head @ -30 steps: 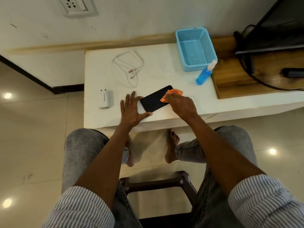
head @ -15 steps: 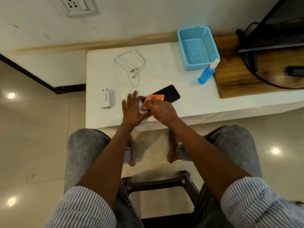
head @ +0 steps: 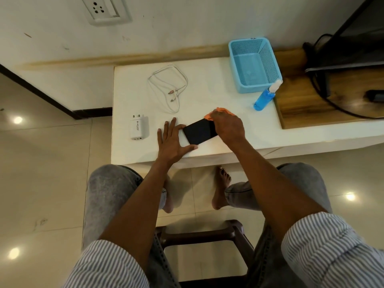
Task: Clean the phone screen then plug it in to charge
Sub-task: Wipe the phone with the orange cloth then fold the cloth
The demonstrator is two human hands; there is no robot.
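Note:
A black phone point(head: 200, 132) lies screen up near the front edge of the white table point(head: 207, 96). My left hand point(head: 171, 140) lies flat with straight fingers against the phone's left end, thumb along its near edge. My right hand point(head: 227, 126) covers the phone's far right end and holds an orange cloth point(head: 216, 112) pressed on the screen; only the cloth's edge shows. A white charging cable point(head: 168, 88) lies coiled at the back of the table. A white charger adapter point(head: 139, 128) lies to the left of my left hand.
A blue mesh basket point(head: 254, 65) stands at the back right, with a blue spray bottle point(head: 266, 98) beside it. A wooden board point(head: 324, 100) with a black monitor and cables lies farther right. A wall socket point(head: 104, 9) sits above the table. A dark stool is under me.
My right hand has swept the orange cloth from the phone's left end back to its far right end. My left hand stays against the phone's left end.

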